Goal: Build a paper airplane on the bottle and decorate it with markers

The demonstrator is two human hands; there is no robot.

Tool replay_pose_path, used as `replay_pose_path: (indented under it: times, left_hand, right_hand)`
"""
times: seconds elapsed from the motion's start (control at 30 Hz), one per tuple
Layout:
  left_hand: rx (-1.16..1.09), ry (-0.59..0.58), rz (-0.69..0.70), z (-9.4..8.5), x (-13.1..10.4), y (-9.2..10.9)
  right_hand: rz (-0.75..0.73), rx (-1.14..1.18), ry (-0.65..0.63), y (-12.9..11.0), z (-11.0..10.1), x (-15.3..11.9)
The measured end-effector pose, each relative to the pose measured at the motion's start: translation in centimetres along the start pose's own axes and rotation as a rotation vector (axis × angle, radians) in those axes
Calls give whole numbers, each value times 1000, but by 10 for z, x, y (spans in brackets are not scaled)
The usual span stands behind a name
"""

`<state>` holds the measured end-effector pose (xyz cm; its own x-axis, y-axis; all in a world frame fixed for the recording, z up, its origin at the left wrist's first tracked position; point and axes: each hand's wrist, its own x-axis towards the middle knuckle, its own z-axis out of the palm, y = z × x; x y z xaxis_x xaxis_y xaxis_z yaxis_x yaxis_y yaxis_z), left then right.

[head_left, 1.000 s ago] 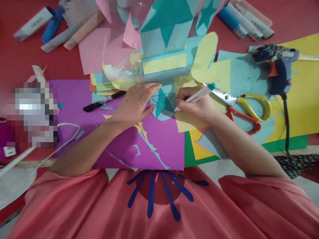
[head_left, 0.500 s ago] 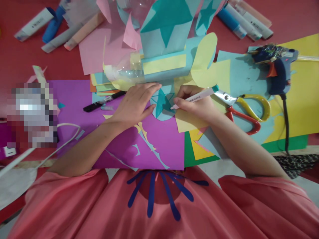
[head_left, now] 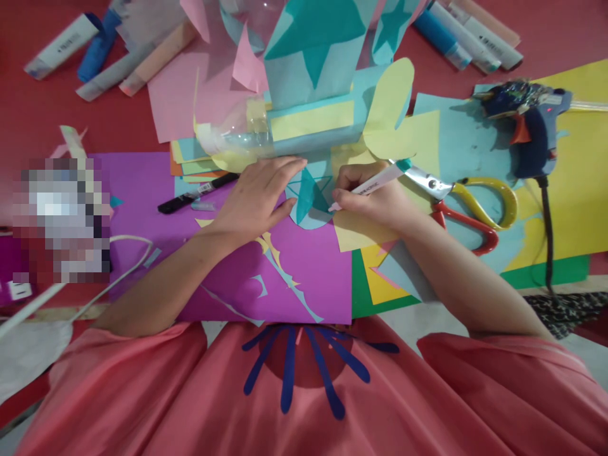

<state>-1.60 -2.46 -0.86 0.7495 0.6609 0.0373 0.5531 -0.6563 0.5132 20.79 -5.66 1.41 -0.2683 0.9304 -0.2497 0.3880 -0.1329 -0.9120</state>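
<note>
A rounded light blue paper piece (head_left: 310,221) lies on the purple sheet (head_left: 308,272), bearing a partly filled teal star (head_left: 306,195). Flat on its left side rests my left hand (head_left: 261,197), fingers stretched out and holding no tool. My right hand (head_left: 373,199) is closed around a white marker (head_left: 380,180) with a teal end. The marker's tip meets the paper at the star's lower right point. A black pen (head_left: 197,194) lies to the left of my left hand. Scissors (head_left: 437,190) with red and yellow handles lie just right of my right hand.
A clear plastic bottle (head_left: 237,130), wrapped in blue paper, lies beyond my hands, with yellow rabbit-ear-like paper (head_left: 389,107) on it. At right, a blue glue gun (head_left: 536,133) trails a cord. Several markers (head_left: 64,45) lie at the back. Paper scraps (head_left: 285,272) litter the purple sheet.
The marker's tip has shifted slightly right along the star's lower right point, and its teal end has tipped a little to the left. My left hand stays in place.
</note>
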Motion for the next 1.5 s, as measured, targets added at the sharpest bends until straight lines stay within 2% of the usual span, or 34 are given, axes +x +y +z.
replay_pose_path:
  times: [0.13, 0.27, 0.57, 0.83, 1.37, 1.5]
  left_hand:
    - [-18, -4, -19, 0, 0, 0]
    - [-24, -8, -28, 0, 0, 0]
    - [-10, -28, -32, -1, 0, 0]
    - [17, -22, -49, 1, -1, -1]
    - [21, -17, -19, 1, -2, -2]
    - [20, -11, -10, 2, -1, -3]
  right_hand:
    - [8, -26, -47, -2, -4, 1]
    - [-26, -8, -29, 4, -4, 1]
    - [-97, 179, 174, 10, -2, 2]
    - [-110, 132, 179, 15, -1, 13]
    - [-144, 91, 146, 21, -1, 13]
    - [-115, 45, 147, 22, -3, 13]
